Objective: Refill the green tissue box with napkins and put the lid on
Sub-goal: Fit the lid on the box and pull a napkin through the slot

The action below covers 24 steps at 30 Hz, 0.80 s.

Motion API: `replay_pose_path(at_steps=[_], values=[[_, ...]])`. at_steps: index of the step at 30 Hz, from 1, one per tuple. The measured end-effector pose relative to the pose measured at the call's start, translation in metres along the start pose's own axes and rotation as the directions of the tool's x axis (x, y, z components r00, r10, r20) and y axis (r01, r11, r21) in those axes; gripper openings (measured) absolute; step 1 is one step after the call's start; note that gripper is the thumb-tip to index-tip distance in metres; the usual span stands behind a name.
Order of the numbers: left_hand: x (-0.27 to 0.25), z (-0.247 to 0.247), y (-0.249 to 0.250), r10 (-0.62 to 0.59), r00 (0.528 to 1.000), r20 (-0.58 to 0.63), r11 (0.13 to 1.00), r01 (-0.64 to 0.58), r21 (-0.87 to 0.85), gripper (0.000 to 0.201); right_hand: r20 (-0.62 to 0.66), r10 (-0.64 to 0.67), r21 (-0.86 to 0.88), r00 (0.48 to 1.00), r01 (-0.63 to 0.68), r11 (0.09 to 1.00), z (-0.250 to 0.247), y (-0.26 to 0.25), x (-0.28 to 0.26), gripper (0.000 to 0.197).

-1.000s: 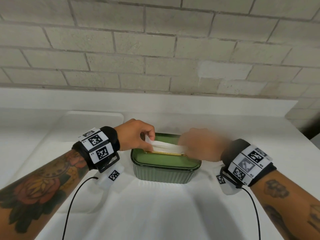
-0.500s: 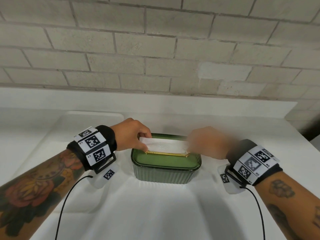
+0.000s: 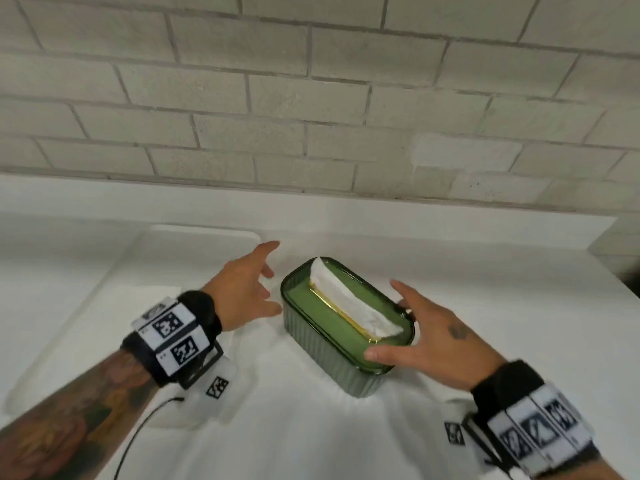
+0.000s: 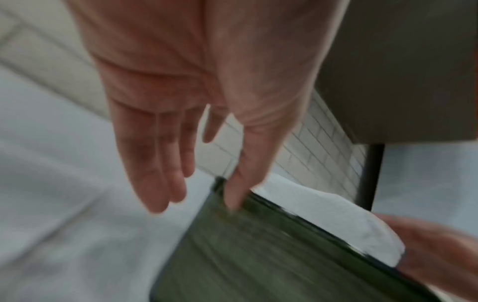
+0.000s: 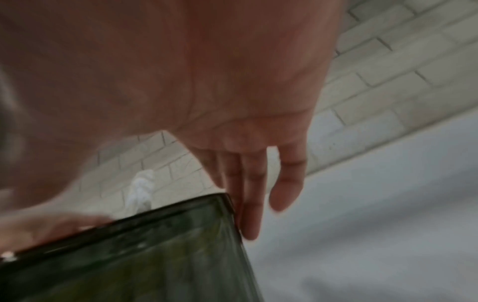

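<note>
The green tissue box [image 3: 332, 362] stands diagonally on the white counter with its lid [image 3: 311, 308] on. A white napkin [image 3: 349, 304] sticks up through the lid's gold slot. My left hand [image 3: 256, 289] is open with spread fingers just left of the box, its thumb close to the near-left corner; whether it touches, I cannot tell. My right hand [image 3: 419, 330] is open and straddles the box's right end, thumb along the near rim, fingers at the far rim. The left wrist view shows the left hand [image 4: 181, 143], box [image 4: 258, 255] and napkin [image 4: 323, 214]; the right wrist view shows the right hand [image 5: 245, 163] by the box [image 5: 155, 255].
A white counter [image 3: 311, 438] runs back to a raised ledge under a pale brick wall [image 3: 311, 98]. A shallow recessed white tray [image 3: 104, 289] lies to the left. A black cable [image 3: 131, 441] hangs from the left wrist. The counter's right edge drops off at far right.
Both hands have let go of the napkin and opened on either side of the box. The box now sits turned diagonally, with the napkin standing free in the slot.
</note>
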<state>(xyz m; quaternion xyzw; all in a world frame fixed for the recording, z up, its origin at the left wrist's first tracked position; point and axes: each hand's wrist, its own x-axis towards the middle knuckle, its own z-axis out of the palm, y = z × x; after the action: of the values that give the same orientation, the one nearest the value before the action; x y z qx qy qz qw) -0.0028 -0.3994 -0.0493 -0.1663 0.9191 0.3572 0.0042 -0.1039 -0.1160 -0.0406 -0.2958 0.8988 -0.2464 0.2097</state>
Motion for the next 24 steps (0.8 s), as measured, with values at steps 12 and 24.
replay_pose_path(at_steps=[12, 24], values=[[-0.058, 0.071, 0.018, -0.301, 0.953, -0.026, 0.538, 0.147, -0.830, 0.025, -0.022, 0.219, 0.676, 0.975, -0.147, 0.722, 0.048, -0.019, 0.013, 0.021], [-0.045, 0.046, 0.012, -0.274, 0.962, 0.015, 0.649, 0.196, -0.735, 0.023, 0.119, 0.300, 0.702, 0.946, -0.294, 0.649, 0.037, -0.043, 0.022, 0.020]])
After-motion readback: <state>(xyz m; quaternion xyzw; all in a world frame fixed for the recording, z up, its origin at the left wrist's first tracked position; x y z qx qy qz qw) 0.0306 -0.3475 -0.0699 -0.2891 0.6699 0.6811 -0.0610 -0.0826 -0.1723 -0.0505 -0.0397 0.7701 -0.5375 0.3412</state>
